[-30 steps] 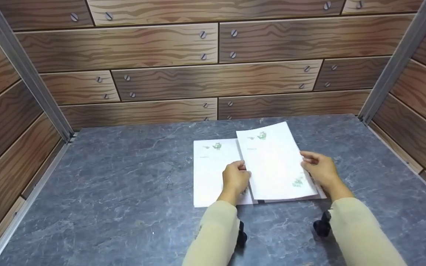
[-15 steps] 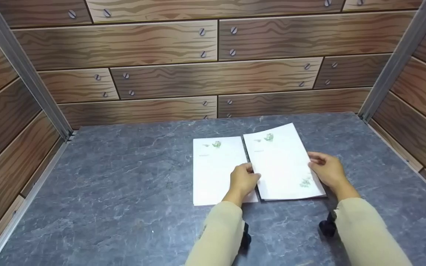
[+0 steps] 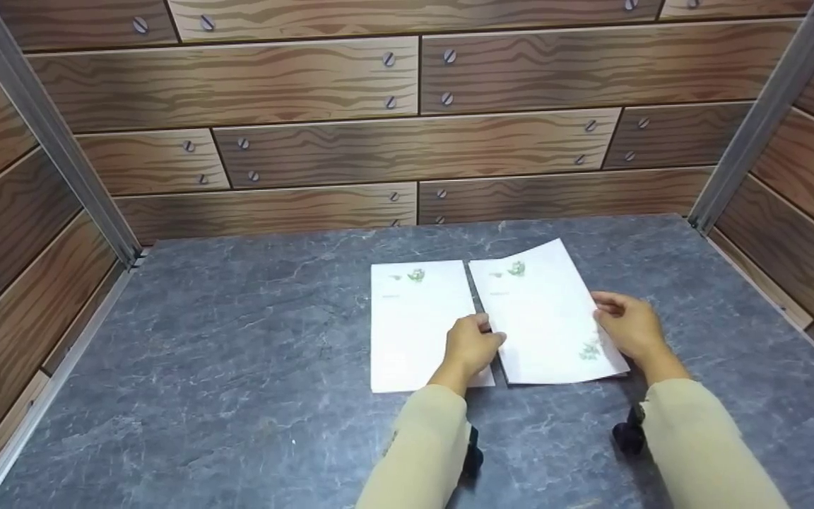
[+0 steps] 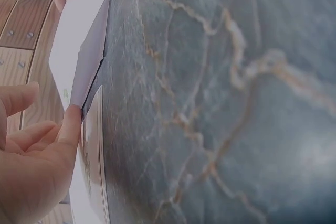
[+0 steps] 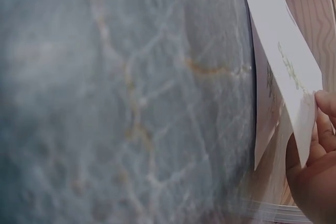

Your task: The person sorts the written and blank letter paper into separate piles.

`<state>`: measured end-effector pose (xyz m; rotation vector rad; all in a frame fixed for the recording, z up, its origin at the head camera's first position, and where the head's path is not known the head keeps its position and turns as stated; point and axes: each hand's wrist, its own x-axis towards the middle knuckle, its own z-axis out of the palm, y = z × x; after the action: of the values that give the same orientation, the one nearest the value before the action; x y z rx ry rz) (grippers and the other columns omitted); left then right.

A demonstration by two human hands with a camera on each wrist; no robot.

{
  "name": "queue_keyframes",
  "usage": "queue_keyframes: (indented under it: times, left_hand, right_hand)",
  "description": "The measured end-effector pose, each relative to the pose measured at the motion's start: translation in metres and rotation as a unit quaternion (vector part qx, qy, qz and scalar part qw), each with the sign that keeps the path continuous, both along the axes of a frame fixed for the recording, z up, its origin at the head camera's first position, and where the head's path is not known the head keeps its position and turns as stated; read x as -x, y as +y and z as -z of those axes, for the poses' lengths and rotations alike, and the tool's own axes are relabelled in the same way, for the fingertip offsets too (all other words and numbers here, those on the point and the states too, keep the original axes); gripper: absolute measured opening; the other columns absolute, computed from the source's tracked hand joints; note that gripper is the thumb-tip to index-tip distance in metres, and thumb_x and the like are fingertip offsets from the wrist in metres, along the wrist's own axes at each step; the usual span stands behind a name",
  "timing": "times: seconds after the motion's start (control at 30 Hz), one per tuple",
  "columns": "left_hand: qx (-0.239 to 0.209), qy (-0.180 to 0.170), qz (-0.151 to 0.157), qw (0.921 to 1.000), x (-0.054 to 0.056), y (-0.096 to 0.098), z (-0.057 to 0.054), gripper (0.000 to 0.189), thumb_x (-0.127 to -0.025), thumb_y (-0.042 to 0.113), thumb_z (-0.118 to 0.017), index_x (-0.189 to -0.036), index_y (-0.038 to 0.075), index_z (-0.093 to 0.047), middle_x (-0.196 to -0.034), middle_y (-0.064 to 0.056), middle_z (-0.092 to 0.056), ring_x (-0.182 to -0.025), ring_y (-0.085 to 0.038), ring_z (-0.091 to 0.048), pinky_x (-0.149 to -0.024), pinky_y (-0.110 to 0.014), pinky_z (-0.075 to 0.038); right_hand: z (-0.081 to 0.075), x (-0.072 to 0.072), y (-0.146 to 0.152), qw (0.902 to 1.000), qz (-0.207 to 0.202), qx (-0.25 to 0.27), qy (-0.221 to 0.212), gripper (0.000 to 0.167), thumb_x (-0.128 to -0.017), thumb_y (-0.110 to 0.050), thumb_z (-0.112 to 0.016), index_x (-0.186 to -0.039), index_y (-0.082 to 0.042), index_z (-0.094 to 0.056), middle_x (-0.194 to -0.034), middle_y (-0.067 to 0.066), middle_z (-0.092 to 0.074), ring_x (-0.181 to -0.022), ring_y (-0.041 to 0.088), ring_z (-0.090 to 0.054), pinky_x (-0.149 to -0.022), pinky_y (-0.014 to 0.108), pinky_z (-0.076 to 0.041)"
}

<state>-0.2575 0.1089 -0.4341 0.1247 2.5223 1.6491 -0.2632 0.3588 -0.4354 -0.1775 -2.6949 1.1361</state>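
A white sheet of paper (image 3: pixel 545 318) with green prints tilts at the right, its far right corner raised. My right hand (image 3: pixel 631 326) pinches its right edge between thumb and fingers; the right wrist view shows the edge bent in that hand. Beneath it lies another printed sheet (image 5: pixel 266 98). My left hand (image 3: pixel 469 346) is at the left edge of the tilted sheet. In the left wrist view, one finger (image 4: pixel 72 124) touches the paper's edge while the thumb stands apart. A second white paper (image 3: pixel 414 322) with matching green print lies flat at the left, partly under the left hand.
The papers lie on a dark grey marble-patterned tabletop (image 3: pixel 237 353). Wood-plank-patterned panels (image 3: pixel 308 85) close off the back and both sides, with metal posts (image 3: pixel 61 141) at the corners. Black devices (image 3: pixel 629 433) sit at the sleeves' cuffs.
The raised sheet has moved right, off the left paper, and both hands have shifted right with it. A narrow gap now shows between the papers. In the last half second the shift is slight.
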Motion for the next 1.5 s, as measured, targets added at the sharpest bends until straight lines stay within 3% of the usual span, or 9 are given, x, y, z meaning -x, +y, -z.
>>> queue_keyframes:
  times: [0.2,0.47,0.63,1.03,1.13,1.3,1.5]
  left_hand:
    - [0.016,0.0,0.018,0.9997,0.0008,0.0005,-0.0012,0.04,-0.087,0.014,-0.067,-0.121,-0.006,-0.06,-0.11,-0.015,-0.065,-0.103,-0.025,-0.061,-0.087,-0.035,-0.051]
    - [0.028,0.003,0.021,0.9994,-0.0003,0.0022,-0.001,0.031,-0.087,0.015,-0.067,-0.112,-0.004,-0.063,-0.086,-0.006,-0.063,-0.076,-0.015,-0.056,-0.075,-0.031,-0.052]
    - [0.028,0.007,0.029,0.9992,-0.0005,0.0031,-0.0017,0.016,-0.088,0.014,-0.066,-0.094,0.0,-0.064,-0.067,0.0,-0.051,-0.064,-0.013,-0.048,-0.062,-0.027,-0.047]
    - [0.026,0.015,0.032,0.999,0.0005,0.0028,-0.0009,0.012,-0.089,0.014,-0.066,-0.086,0.002,-0.062,-0.061,0.003,-0.043,-0.059,-0.011,-0.043,-0.056,-0.024,-0.042]
    - [0.028,0.012,0.033,0.999,0.0002,0.0025,-0.0011,0.016,-0.089,0.015,-0.066,-0.095,0.0,-0.064,-0.064,0.001,-0.047,-0.061,-0.012,-0.046,-0.059,-0.026,-0.045]
    - [0.023,-0.006,0.032,0.9992,-0.0004,0.0022,-0.0015,0.044,-0.089,0.016,-0.066,-0.126,-0.006,-0.056,-0.083,-0.005,-0.059,-0.073,-0.014,-0.053,-0.076,-0.03,-0.051]
    - [0.022,-0.006,0.027,0.9994,-0.0003,0.0027,-0.0009,0.049,-0.089,0.016,-0.067,-0.13,-0.007,-0.053,-0.093,-0.008,-0.062,-0.079,-0.015,-0.055,-0.081,-0.032,-0.051]
  right_hand:
    - [0.0005,0.0002,0.0008,1.0,-0.004,-0.004,0.004,0.036,-0.093,-0.005,-0.054,-0.126,0.009,-0.056,-0.113,0.028,-0.06,-0.105,0.038,-0.056,-0.085,0.038,-0.046]
    - [0.0014,-0.0002,0.0013,0.9997,0.0,-0.008,-0.025,0.04,-0.093,-0.009,-0.052,-0.127,0.01,-0.054,-0.117,0.03,-0.058,-0.109,0.041,-0.054,-0.092,0.046,-0.044]
    - [0.0015,-0.0001,0.0014,0.9994,0.0,-0.012,-0.033,0.04,-0.094,-0.01,-0.051,-0.128,0.01,-0.053,-0.118,0.03,-0.057,-0.11,0.042,-0.053,-0.095,0.048,-0.042]
    - [0.002,0.0002,0.0019,0.9994,-0.002,-0.007,-0.035,0.042,-0.093,-0.01,-0.053,-0.13,0.01,-0.052,-0.12,0.03,-0.057,-0.111,0.041,-0.053,-0.095,0.047,-0.042]
    - [0.0022,-0.0008,0.0023,0.9992,-0.002,-0.005,-0.039,0.042,-0.093,-0.011,-0.053,-0.13,0.01,-0.051,-0.12,0.03,-0.056,-0.112,0.041,-0.053,-0.095,0.047,-0.042]
    - [0.0036,-0.0025,0.0027,0.9993,-0.003,0.002,-0.036,0.041,-0.095,-0.012,-0.052,-0.129,0.01,-0.052,-0.12,0.03,-0.056,-0.113,0.041,-0.052,-0.096,0.047,-0.043]
    - [0.0053,-0.0036,0.0028,0.9995,0.003,-0.006,-0.03,0.04,-0.095,-0.013,-0.052,-0.128,0.01,-0.053,-0.119,0.03,-0.057,-0.111,0.041,-0.053,-0.095,0.048,-0.042]
